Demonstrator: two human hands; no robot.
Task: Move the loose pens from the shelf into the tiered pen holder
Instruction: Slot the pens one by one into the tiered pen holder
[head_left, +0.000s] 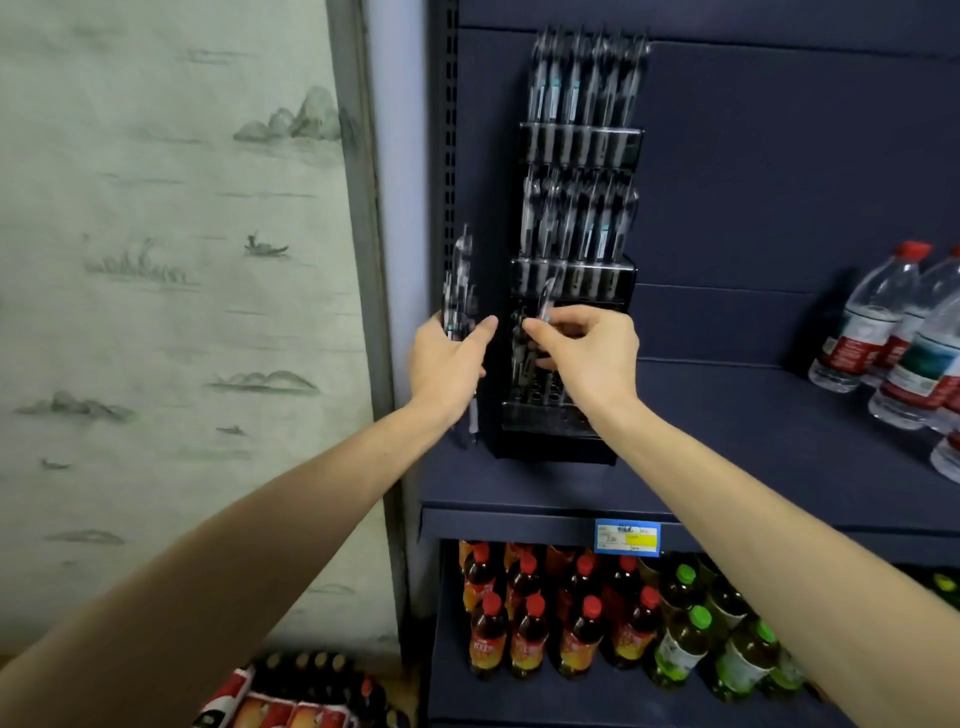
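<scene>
The left hand (449, 358) grips a bundle of pens (460, 291) upright, just left of the black holder (566, 431). The right hand (587, 353) pinches one slim clear pen (545, 301) over the holder's lowest tier, on the blue shelf (753, 467).

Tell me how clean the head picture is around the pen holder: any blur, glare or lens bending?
Head view: the black tiered pen holder and its pens are smeared by motion blur, with pale glints on the clear barrels; the bundle of pens in the left hand is just as soft; the right hand is sharper; wide-angle bending curves the grey door frame; lighting is dim and even.
</scene>
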